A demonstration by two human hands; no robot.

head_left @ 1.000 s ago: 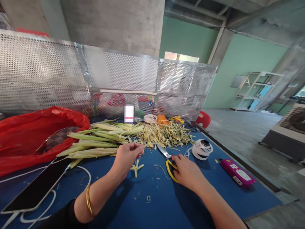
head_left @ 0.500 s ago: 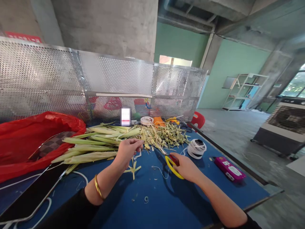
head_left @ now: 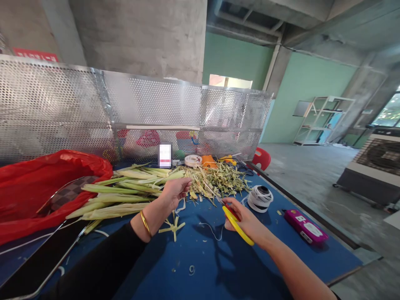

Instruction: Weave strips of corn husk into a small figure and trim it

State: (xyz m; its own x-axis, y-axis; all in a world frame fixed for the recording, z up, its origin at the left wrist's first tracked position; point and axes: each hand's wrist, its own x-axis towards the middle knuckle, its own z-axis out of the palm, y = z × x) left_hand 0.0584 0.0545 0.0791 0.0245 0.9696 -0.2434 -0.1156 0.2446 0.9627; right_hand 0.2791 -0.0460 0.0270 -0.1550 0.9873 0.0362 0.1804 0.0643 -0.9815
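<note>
My right hand (head_left: 242, 221) grips scissors (head_left: 237, 229) with yellow and red handles. Their blades point away from me, toward the pile of plant scraps (head_left: 223, 179). My left hand (head_left: 176, 192) hovers at the near edge of the scraps, fingers curled together; whatever they pinch is too small or hidden to make out. Below it on the blue table (head_left: 156, 266) lies a small star-shaped piece of crossed husk strips (head_left: 173, 226). Pale corn husks (head_left: 125, 196) lie to the left of my left hand. A loose white thread (head_left: 214, 234) curls between my hands.
A spool of white and black cord (head_left: 260, 199) and a purple device (head_left: 306, 227) are at the right. A red plastic bag (head_left: 78, 160) and a dark tablet-like panel (head_left: 43, 258) occupy the left. A tape roll (head_left: 193, 161) sits before the perforated metal screen (head_left: 162, 100).
My left hand has shifted slightly right and up. The scissors have drawn back a little to the right and toward me with my right hand. The view has shifted slightly.
</note>
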